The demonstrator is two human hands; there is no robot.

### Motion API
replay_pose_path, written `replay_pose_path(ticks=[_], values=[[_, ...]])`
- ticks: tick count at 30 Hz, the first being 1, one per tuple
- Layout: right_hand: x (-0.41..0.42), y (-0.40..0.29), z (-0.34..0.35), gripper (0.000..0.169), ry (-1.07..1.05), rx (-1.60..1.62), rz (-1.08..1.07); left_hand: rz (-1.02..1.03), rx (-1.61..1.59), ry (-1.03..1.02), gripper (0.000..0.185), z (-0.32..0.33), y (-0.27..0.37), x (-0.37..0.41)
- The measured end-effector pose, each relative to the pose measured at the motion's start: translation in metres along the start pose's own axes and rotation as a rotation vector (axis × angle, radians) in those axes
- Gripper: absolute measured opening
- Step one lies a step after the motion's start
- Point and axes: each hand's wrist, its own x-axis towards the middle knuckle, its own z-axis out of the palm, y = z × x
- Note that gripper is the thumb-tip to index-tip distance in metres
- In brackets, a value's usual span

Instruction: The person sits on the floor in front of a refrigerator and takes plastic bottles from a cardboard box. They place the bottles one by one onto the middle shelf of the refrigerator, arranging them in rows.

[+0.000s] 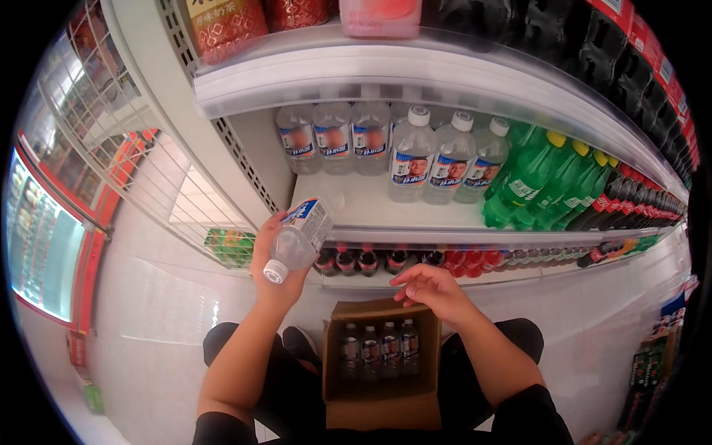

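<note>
My left hand grips a clear plastic bottle with a white cap and a blue-and-white label. The bottle is tilted, its cap towards me and its base at the left front of the middle shelf. Nothing is in my right hand, whose fingers are spread and bent just above the far edge of an open cardboard box. Several matching bottles stand inside that box between my knees. On the shelf, more such bottles stand in rows, some further back at the left.
Green soda bottles with yellow caps stand right of the clear ones. Above runs a shelf edge carrying larger bottles; the bottom shelf holds cola bottles. A white wire rack and a lit drinks cooler are at left.
</note>
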Motion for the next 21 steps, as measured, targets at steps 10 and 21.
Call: replay_pose_path(ticks=[10, 21], values=[[0.001, 0.003, -0.003, 0.022, -0.063, -0.174, 0.047, -0.097, 0.045, -0.090, 0.087, 0.005, 0.028, 0.036], [-0.015, -0.001, 0.001, 0.027, -0.287, -0.474, -0.046, -0.154, -0.079, -0.481, 0.075, 0.055, 0.041, 0.144]])
